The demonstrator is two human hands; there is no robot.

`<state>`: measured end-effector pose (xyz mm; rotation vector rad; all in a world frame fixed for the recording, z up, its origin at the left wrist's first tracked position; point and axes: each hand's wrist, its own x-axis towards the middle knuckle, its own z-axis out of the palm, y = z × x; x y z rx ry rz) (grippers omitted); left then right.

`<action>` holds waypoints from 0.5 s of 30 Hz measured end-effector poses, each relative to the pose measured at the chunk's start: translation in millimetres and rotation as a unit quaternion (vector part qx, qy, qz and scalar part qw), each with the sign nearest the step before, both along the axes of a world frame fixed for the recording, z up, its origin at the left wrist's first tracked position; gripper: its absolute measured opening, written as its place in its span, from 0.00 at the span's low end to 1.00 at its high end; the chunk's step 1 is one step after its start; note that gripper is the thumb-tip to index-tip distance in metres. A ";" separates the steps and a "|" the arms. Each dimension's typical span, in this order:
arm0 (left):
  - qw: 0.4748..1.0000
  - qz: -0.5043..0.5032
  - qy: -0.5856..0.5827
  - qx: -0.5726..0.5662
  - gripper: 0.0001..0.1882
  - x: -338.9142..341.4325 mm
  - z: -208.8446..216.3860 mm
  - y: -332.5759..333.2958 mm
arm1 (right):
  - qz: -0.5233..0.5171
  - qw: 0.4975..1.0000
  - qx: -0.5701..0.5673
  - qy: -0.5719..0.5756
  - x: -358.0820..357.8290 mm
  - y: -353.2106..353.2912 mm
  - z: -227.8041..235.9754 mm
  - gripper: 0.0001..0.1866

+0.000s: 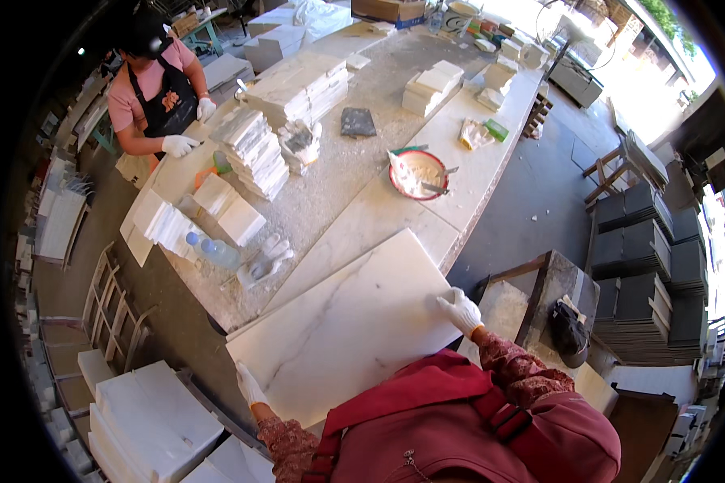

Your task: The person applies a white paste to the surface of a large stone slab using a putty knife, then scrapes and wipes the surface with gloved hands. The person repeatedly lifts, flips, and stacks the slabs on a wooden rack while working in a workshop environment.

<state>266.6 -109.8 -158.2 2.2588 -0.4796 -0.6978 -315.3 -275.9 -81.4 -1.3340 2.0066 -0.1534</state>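
A large white marble slab (346, 322) with grey veins is held tilted in front of my body, its far part over the near end of the worktable. My left hand (250, 385), in a white glove, grips the slab's left edge. On the right edge, my right hand (461, 311), gloved too, closes round the slab with its fingers on the upper face. Beyond the slab, a red-rimmed bowl (417, 175) with white paste and a scraper stands on the table. A loose white glove (267, 259) and a plastic bottle (215, 250) lie to the left.
Stacks of marble tiles (250, 153) stand along the dusty worktable (338, 193). A co-worker (161, 97) in a dark apron and white gloves stands at its far left side. More slabs (157, 419) are at lower left. A low bench (552, 302) and dark tile stacks (636, 266) are on the right.
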 end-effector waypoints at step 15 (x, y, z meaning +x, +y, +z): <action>0.985 0.006 0.171 -0.021 0.47 16.4 8.7 -0.8 | -0.036 0.999 0.033 -0.002 -10.3 3.1 -3.2 0.36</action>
